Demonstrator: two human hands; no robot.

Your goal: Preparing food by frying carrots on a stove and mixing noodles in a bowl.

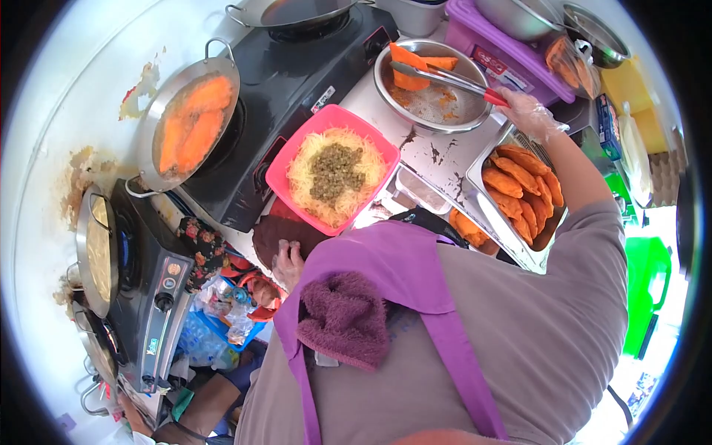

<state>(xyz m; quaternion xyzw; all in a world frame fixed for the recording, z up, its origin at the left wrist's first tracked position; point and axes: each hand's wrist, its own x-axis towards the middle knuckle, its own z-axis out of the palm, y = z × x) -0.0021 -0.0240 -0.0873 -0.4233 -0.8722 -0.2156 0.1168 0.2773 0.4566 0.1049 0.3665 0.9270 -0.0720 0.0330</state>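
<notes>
In a clear plastic glove, my right hand (525, 113) grips metal tongs (466, 84) by their red handle. The tongs' jaws are at an orange fried pastry (409, 65) in a round steel strainer bowl (384, 103); another piece lies beside it. My left hand (288, 261), also gloved, rests at a dark brown cloth (278, 233) near the counter's edge, partly hidden by my apron; no object shows in it. A pink tub (276, 177) of shredded filling topped with chopped greens stands between the hands. Folded orange pastries (514, 181) fill a rectangular steel tray (483, 167).
On the black gas stove (245, 144), a wok (150, 139) holds orange pieces in oil. Another wok (272, 14) stands behind it. More pans (84, 245) are on the left stove. A purple bin (512, 55) stands back right. Another person's arm (133, 414) shows lower left.
</notes>
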